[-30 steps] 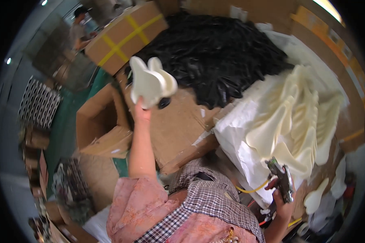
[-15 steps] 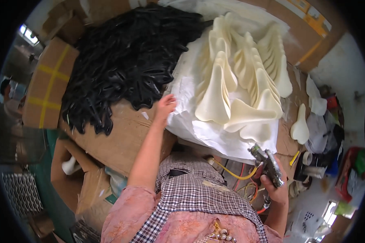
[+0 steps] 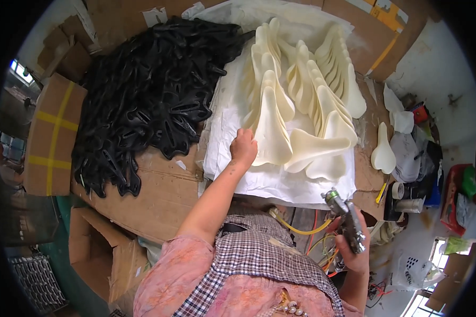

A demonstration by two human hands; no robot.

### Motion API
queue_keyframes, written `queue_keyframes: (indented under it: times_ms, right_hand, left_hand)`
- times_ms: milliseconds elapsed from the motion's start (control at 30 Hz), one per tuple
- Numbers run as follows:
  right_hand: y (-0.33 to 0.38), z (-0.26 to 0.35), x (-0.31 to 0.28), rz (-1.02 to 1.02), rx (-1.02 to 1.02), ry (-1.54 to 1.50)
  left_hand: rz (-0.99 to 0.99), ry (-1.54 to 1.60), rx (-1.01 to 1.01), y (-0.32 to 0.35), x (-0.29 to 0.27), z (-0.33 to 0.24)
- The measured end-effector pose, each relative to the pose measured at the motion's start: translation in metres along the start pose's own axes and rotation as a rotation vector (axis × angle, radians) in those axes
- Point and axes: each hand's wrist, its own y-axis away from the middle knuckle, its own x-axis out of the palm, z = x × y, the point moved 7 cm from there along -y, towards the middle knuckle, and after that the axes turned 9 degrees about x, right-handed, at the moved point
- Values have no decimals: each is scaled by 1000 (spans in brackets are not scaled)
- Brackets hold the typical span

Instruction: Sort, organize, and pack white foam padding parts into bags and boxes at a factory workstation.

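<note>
In my right hand (image 3: pixel 357 245) is a metal spray gun (image 3: pixel 346 217), held with its nozzle end up and pointing toward the table. My left hand (image 3: pixel 243 148) is closed, its fingers curled at the left edge of the front cream bicycle-saddle pad (image 3: pixel 272 140); whether they grip that edge is hidden. Behind this pad, more cream pads (image 3: pixel 322 95) stand overlapped in rows on a white sheet (image 3: pixel 238 185). Two pads lie at the front of the rows, one of them a sideways pad (image 3: pixel 317 145). Left of the sheet is a heap of black plastic saddle bases (image 3: pixel 158 100).
Brown cardboard (image 3: pixel 158 185) covers the table, and a taped cardboard panel (image 3: pixel 55 134) stands at the left. An opened carton (image 3: pixel 98 248) sits below. A yellow hose (image 3: pixel 307 230) hangs under the table's front edge. To the right lie a single cream pad (image 3: pixel 383 153) and a yellow-handled tool (image 3: pixel 381 194).
My left hand has moved right, from beside the black heap to the front cream pad, and its fingers have closed. The spray gun stays in my right hand. The view has shifted slightly.
</note>
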Motion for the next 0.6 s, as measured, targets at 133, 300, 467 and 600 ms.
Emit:
queue_keyframes:
  times_ms: [133, 300, 467, 600]
  right_hand:
    - [-4, -26, 9, 12, 232, 30]
    - [-23, 1, 8, -94, 60, -41]
    - [-12, 11, -1, -220, 30, -87]
    - [-4, 2, 7, -78, 48, 7]
  left_hand:
    - [-189, 72, -60, 8, -65, 42]
    - [-357, 272, -194, 23, -144, 137]
    - [-142, 760, -252, -5, -87, 111]
    - [61, 748, -332, -12, 32, 78]
